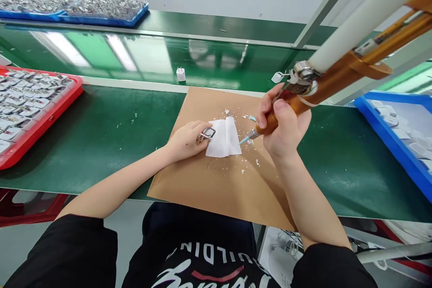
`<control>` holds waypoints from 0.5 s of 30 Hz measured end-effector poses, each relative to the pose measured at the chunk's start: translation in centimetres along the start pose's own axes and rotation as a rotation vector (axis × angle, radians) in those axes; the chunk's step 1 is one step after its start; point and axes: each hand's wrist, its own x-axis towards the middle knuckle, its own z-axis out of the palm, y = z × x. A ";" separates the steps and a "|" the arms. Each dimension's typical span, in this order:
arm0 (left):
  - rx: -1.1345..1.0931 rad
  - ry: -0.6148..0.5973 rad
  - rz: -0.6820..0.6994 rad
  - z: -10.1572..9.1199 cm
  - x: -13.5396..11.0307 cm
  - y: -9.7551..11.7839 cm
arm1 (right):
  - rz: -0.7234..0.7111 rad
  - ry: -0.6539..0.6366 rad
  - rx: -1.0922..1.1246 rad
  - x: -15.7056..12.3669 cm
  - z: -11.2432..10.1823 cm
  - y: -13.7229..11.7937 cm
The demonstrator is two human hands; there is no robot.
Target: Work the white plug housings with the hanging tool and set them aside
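My left hand [185, 140] rests on a brown cardboard sheet [216, 189], fingers closed on a small white plastic part with a metal frame [207, 133]. Just right of it lies a folded white tissue [224, 138]. My right hand [282, 127] is wrapped around an orange glue dispenser gun [337, 74] that carries a long white cartridge [367, 13]. The gun's pale blue nozzle tip [243, 140] points down at the tissue's right edge. White dried flecks [248, 162] are scattered over the cardboard near the tip.
A red tray [64, 99] of parts sits at the left, a blue tray [381, 128] with white parts at the right. Far blue trays [101, 20] hold metal pieces. One white charger [181, 74] stands on the green belt [141, 60]. A slanted metal bar [327, 4] crosses upper right.
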 end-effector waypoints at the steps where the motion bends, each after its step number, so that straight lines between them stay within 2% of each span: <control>1: -0.012 -0.004 0.001 0.1 0.0 0.2 | -0.002 -0.008 0.001 0.0 0.1 -0.1; 4: -0.072 0.024 0.003 0.5 -0.3 1.0 | -0.011 -0.038 0.029 -0.3 0.5 -0.4; 9: -0.245 0.039 0.082 1.6 -0.9 2.3 | 0.006 -0.110 0.144 -1.2 1.3 -1.4; 15: -0.311 0.078 0.168 1.3 -1.0 3.5 | 0.014 -0.159 0.195 -2.0 1.8 -1.8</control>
